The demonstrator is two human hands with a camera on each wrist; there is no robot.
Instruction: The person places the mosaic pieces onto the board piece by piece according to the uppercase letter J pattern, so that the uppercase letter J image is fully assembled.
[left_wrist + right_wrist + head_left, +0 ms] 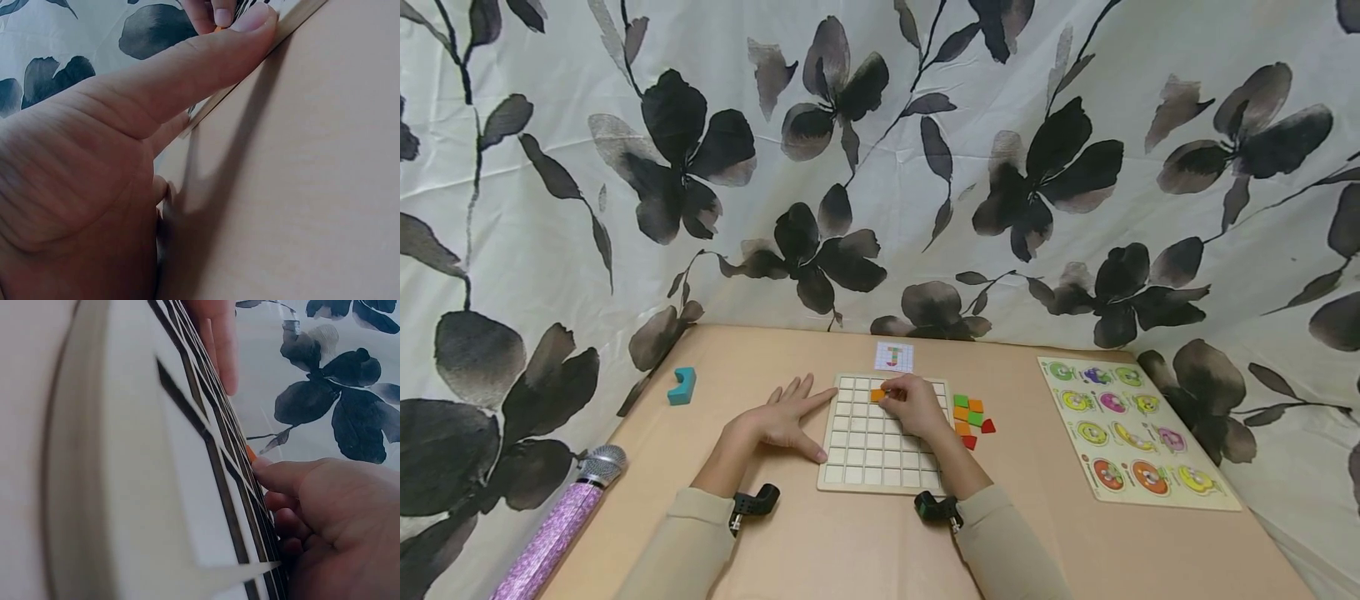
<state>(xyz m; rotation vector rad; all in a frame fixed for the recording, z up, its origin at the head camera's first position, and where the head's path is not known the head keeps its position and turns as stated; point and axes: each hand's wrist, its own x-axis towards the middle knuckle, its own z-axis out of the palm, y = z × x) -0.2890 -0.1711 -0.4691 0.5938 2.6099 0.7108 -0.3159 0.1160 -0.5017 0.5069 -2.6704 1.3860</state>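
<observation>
A pale wooden grid board point(882, 485) with white square cells lies on the table in the head view. My right hand point(916, 407) is over its upper part, pinching a small orange square tile point(877, 395) between thumb and fingertips. In the right wrist view the orange tile point(250, 454) shows just past the thumb tip, at the grid surface; whether it sits in a cell I cannot tell. My left hand point(784, 420) lies with fingers spread at the board's left edge, thumb and index finger against it. Its thumb point(206, 69) is stretched along that edge in the left wrist view.
Several loose orange, green and red tiles point(961, 413) lie right of the board. Behind it is a small pattern card point(894, 357). A fruit picture sheet point(1138, 433) lies at right. At left are a blue block point(682, 387) and a glittery microphone point(561, 525).
</observation>
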